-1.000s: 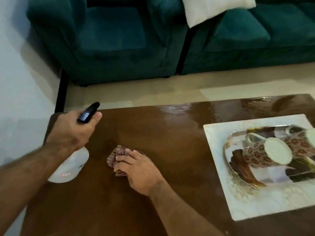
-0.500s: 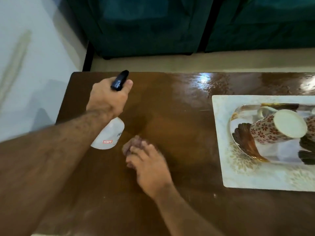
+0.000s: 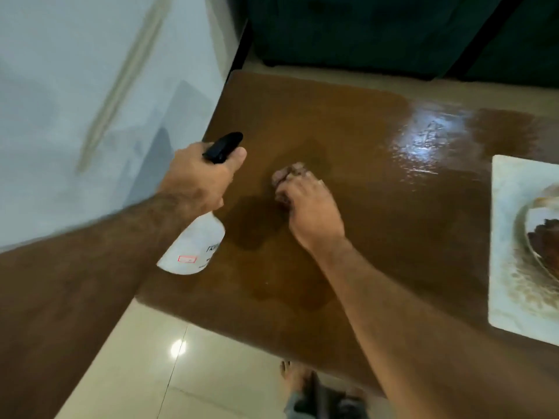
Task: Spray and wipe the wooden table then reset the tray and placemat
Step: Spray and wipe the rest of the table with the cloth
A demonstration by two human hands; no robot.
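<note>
Head view, cloth (image 3: pixel 287 173) wiped farther left, tray (image 3: pixel 541 237) mostly out of frame

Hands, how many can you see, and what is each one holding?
2. The left hand grips the spray bottle above the table's left end. The right hand holds the cloth on the wooden table.

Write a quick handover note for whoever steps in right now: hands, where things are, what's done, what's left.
Left hand grips the spray bottle above the wooden table, near its left edge.
Right hand holds the cloth against the tabletop.
Placemat with the tray sits at the right end.
Done: the far side shines wet.
Left: finish wiping, probably under the placemat too, then reset tray and placemat.
</note>
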